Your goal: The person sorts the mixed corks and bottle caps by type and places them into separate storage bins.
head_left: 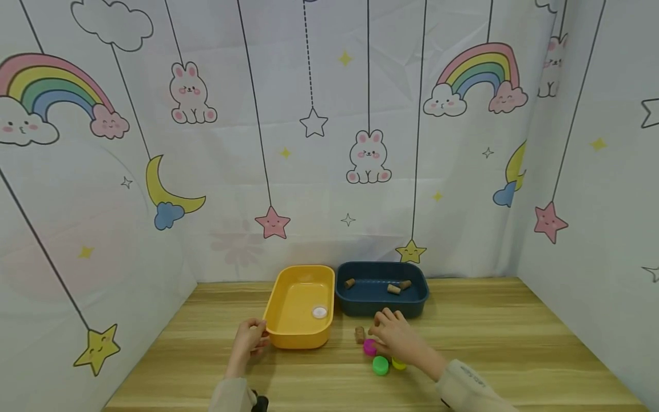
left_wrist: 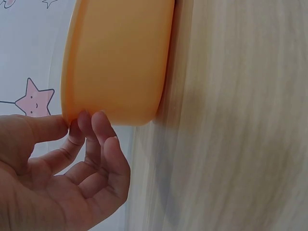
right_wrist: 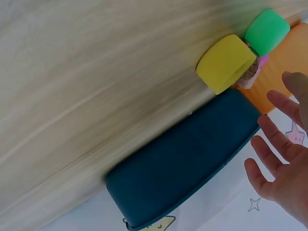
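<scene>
My left hand (head_left: 249, 339) pinches the rim at the near left corner of a yellow bin (head_left: 300, 341), thumb and fingertips at its edge in the left wrist view. A white round cap (head_left: 320, 312) lies inside that bin. Over the table, my right hand (head_left: 399, 339) hovers with spread fingers and holds nothing. Close under and beside it are a magenta cap (head_left: 369, 347), a green cap (head_left: 380, 365) and a yellow cap (right_wrist: 225, 65), the last partly hidden by the hand in the head view. A cork (head_left: 360, 335) stands just behind the magenta cap.
A dark blue bin (head_left: 381, 309) stands right of the yellow one, close against it. Inside lie a cork (head_left: 350, 283) at the left and two more corks (head_left: 393, 289) at the right. Behind both bins hangs a printed white curtain (head_left: 319, 240).
</scene>
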{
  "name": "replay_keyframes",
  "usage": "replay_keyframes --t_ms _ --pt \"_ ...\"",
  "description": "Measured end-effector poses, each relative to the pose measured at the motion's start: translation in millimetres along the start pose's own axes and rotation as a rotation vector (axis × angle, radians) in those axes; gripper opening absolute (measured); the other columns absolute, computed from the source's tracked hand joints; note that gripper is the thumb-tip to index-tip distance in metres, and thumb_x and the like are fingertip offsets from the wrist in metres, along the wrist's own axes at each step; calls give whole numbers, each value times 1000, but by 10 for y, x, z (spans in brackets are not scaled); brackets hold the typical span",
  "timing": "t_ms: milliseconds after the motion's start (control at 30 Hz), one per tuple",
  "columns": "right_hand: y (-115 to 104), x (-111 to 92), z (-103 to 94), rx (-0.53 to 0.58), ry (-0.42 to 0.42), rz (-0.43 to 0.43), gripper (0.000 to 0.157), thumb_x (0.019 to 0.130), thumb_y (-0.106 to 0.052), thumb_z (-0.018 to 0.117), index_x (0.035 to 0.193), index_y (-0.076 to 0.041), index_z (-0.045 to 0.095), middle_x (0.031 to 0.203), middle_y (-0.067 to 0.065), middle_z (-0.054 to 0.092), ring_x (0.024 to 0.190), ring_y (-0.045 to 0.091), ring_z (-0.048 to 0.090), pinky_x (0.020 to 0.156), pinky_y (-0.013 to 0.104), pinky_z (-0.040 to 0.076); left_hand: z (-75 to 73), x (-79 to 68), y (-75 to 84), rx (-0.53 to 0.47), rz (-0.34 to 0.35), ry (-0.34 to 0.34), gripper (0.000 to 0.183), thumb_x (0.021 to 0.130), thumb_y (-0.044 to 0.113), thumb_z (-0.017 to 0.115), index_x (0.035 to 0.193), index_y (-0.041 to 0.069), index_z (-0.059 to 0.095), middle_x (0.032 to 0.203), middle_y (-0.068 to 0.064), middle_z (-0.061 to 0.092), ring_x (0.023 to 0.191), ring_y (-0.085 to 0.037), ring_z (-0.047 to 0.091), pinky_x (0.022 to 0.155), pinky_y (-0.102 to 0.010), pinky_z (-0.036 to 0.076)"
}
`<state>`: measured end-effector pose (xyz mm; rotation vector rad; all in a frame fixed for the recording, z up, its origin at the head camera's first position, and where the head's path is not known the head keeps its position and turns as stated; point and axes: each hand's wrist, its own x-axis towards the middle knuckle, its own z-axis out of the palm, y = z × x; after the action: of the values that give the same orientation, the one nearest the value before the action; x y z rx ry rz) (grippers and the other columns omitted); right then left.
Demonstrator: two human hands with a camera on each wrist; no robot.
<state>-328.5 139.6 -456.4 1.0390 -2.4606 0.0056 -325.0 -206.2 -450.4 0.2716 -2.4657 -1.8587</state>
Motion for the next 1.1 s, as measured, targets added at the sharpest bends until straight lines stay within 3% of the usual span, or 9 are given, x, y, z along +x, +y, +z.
replay_keyframes --t_ms 767,1100 --pt "-82 42 96 1 -97 69 22 76 -40 65 85 -19 66 83 -2 49 76 14 34 63 27 23 4 19 -15 13 -1 1 20 94 13 40 89 -5 49 73 -8 58 53 -11 57 46 -24 43" --pt "-94 35 113 -6 -98 65 29 72 -46 65 86 -20 65 85 -1 50 76 13 34 62 26 22 5 20 -16 6 -4 5 20 94 13 40 87 -4 49 72 -7 56 52 -11 56 46 -24 42"
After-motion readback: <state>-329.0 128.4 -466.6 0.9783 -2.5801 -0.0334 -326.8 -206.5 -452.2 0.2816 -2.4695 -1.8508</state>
